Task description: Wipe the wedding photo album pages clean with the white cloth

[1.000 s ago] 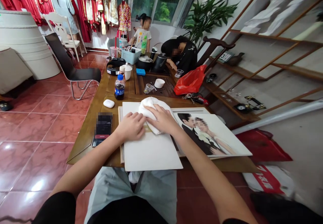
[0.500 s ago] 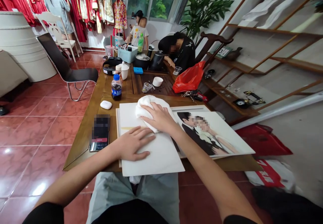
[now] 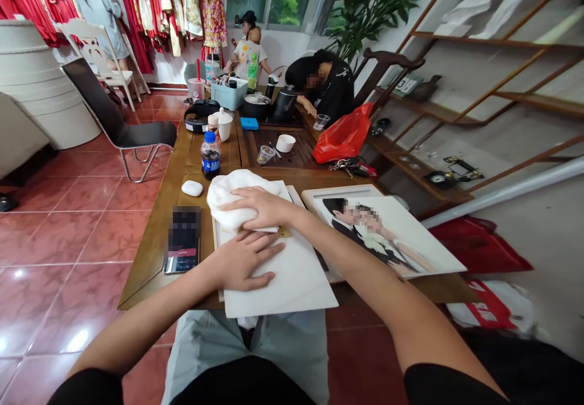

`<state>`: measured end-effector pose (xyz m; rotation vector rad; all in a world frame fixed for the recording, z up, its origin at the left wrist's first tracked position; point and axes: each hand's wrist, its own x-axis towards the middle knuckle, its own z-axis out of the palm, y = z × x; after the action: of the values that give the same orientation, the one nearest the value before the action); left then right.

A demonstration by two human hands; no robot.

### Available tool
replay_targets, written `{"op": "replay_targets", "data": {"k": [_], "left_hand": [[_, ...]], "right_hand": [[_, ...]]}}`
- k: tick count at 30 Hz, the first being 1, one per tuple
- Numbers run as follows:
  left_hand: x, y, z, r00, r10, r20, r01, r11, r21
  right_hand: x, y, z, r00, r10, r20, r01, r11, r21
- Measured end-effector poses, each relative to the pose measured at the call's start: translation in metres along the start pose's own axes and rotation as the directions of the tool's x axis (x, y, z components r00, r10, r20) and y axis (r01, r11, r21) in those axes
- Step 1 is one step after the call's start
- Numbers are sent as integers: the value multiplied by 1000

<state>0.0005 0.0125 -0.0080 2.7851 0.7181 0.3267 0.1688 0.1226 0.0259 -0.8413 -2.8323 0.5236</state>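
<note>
A white board (image 3: pixel 292 283) lies on a framed panel at the table's near edge, its front corner jutting past the edge. My left hand (image 3: pixel 246 262) rests flat on it with the fingers spread. My right hand (image 3: pixel 262 207) presses a bunched white cloth (image 3: pixel 228 195) onto the board's far left part, fingers over the cloth. The cloth hides that corner of the board. Just right of the board is a photo print of a couple (image 3: pixel 378 235), lying at a slant on a pale frame (image 3: pixel 314 195).
Left of the board lie a phone (image 3: pixel 182 241) and a white earbud case (image 3: pixel 192 188). Behind stand a cola bottle (image 3: pixel 210 155), a white cup (image 3: pixel 285 143) and a red plastic bag (image 3: pixel 344 134). A person in black (image 3: pixel 326 86) leans on the table's far side.
My right hand has slid the cloth leftward across the board, from its far middle to its far left corner. My left hand stays nearly in place.
</note>
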Motion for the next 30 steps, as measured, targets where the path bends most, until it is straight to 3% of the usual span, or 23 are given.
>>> {"op": "replay_targets", "data": {"k": [6,9,13,21,25,30], "left_hand": [[0,-1,3,999,22,-23,-22,1000,-8],[0,-1,4,999,31,-9,-31,999,-18],[0,-3,4,999,38,8,-38,999,-5],[0,-2,1,1000,15,16,-15,1000,-18],[-1,-2,2,1000,15,-1,-15,1000,-26],[0,-3,5,1000,22,-18,-22,999,-32]], "right_hand": [[-58,40,-14,981,170,-97,-171,985,-3],[-73,50,-18,972,207,-108,-207,978,10],[-55,39,-14,982,166,-89,-166,986,8],[10,-1,7,997,-64,-34,65,997,36],[0,5,5,998,-28,-53,31,998,46],[-47,36,-9,987,121,-109,-118,992,38]]}}
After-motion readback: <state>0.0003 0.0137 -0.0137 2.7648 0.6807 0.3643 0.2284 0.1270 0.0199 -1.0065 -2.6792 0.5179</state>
